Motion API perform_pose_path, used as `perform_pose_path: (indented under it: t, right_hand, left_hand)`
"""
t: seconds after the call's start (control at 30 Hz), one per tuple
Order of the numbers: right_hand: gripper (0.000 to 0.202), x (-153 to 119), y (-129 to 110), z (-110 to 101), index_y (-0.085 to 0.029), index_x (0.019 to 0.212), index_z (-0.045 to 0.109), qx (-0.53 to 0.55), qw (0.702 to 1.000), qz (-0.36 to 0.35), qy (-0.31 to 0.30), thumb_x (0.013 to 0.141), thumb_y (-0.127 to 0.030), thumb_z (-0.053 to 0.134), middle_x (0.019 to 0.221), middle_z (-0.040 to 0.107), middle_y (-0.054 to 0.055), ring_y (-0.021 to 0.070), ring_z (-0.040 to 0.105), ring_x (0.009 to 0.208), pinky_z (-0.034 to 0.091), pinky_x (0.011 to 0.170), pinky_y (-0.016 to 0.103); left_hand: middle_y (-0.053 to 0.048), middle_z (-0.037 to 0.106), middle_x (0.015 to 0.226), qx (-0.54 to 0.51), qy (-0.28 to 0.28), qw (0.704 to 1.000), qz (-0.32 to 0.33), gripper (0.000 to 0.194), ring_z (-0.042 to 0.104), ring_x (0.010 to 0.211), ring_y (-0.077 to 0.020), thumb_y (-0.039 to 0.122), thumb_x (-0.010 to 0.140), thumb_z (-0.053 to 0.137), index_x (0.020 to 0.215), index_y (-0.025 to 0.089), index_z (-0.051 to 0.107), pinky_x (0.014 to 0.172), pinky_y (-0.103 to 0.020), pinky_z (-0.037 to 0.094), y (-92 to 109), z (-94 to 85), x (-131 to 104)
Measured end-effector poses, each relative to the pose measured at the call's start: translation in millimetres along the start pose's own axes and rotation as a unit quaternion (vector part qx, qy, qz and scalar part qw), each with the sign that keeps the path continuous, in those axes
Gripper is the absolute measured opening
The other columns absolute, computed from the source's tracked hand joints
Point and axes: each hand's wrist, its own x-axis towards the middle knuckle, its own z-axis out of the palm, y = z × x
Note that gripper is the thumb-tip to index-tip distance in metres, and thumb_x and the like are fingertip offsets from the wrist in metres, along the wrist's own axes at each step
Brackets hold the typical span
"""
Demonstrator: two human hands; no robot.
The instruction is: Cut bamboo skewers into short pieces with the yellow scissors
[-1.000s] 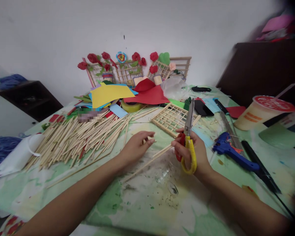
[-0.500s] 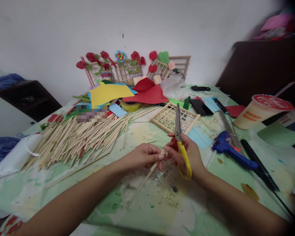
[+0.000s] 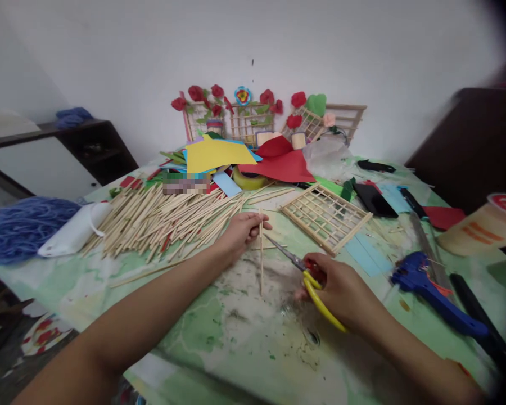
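My left hand (image 3: 247, 229) is closed on thin wooden sticks (image 3: 261, 264), pinching them near their upper end so they point down toward me. In my right hand (image 3: 337, 284) is a pair of scissors (image 3: 293, 257) with yellow and red handles. The blade tips point left and reach close to the sticks just below my left fingers; whether they touch I cannot tell. Behind lies a lattice panel (image 3: 326, 216) made of sticks. A large pile of loose wooden sticks (image 3: 152, 225) spreads to the left of my left hand.
On the right are a blue glue gun (image 3: 434, 295), a phone (image 3: 375, 199) and a drink cup (image 3: 480, 230). Yellow paper (image 3: 217, 154) and red paper (image 3: 287, 163) lie behind the sticks. Blue yarn (image 3: 29, 228) and a white container (image 3: 73, 230) sit at the left edge.
The scissors have swung from upright to pointing left, toward the sticks. My hands have moved apart, and the sticks have turned nearly straight toward me. The view has shifted left.
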Motion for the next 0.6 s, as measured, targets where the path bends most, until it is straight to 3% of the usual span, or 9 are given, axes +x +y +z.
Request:
perform_pose_path:
  t: [0.17, 0.33, 0.6]
  right_hand:
    - [0.036, -6.9, -7.4, 2.7, -0.026, 0.097, 0.055, -0.048, 0.998, 0.014, -0.040, 0.063, -0.036, 0.061, 0.069, 0.062, 0.000, 0.0180, 0.056, 0.061, 0.033, 0.051, 0.025]
    - [0.035, -3.1, -7.4, 0.6, -0.025, 0.098, 0.057, -0.064, 0.997, 0.016, -0.046, 0.064, -0.031, 0.059, 0.072, 0.064, 0.002, 0.0184, 0.057, 0.063, 0.034, 0.053, 0.025]
    - [0.041, 8.1, 8.8, -11.2, -0.021, 0.103, 0.056, -0.020, 1.000, 0.022, 0.004, 0.066, -0.039, 0.058, 0.070, 0.062, 0.001, 0.0173, 0.056, 0.060, 0.039, 0.054, 0.026]
  left_hand:
    - [-0.008, 0.065, 0.072, -0.080, 0.058, 0.995, -0.001, 0.013, 0.031, 0.041, -0.0005, 0.020, 0.073, 0.060, 0.080, 0.009, 0.061, 0.037, -0.014, 0.017, 1.8, -10.2, 11.4]
    - [-0.009, 0.068, 0.077, -0.045, 0.079, 0.996, 0.018, 0.015, 0.038, 0.048, -0.0033, 0.024, 0.077, 0.058, 0.081, 0.010, 0.062, 0.044, -0.015, 0.027, -2.1, -10.3, 14.5]
    - [-0.008, 0.069, 0.077, 0.000, 0.047, 0.998, 0.045, 0.020, 0.049, 0.060, -0.0087, 0.031, 0.076, 0.060, 0.081, 0.012, 0.064, 0.059, -0.022, 0.037, 0.3, -6.2, 7.8]
